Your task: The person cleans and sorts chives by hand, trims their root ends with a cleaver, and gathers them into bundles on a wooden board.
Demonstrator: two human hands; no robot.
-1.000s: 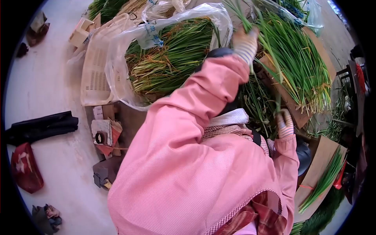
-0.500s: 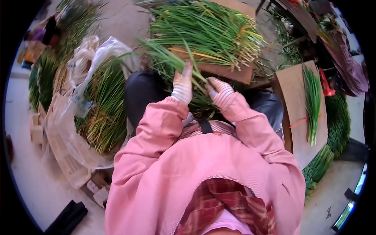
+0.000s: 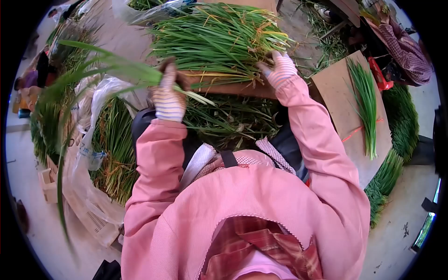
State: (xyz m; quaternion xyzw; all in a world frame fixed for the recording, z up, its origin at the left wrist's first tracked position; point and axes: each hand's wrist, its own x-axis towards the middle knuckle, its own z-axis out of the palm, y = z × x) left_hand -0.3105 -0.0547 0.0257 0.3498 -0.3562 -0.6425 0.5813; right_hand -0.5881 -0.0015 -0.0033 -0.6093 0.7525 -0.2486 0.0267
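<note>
My left hand, in a striped fingerless-looking glove, is closed around a small bunch of garlic chives. Their pale stem ends point right, and the long leaves trail left, blurred by motion. At the stem end of a large pile of garlic chives, my right hand has its thumb and fingers apart, touching or just beside the stems. It wears a similar striped glove. The pile lies on a brown board in front of me. Loose leaves and trimmings lie between my knees.
To my left is a clear plastic bag with more chives. On the right, a cardboard sheet bears a chive bunch and a red tie. Stacked green bundles stand beyond. Another person's checked sleeve shows upper right.
My hands were together over my lap on the small bunch. The left has carried it leftward, and the right has moved up to the pile's stem end. The view has shifted.
</note>
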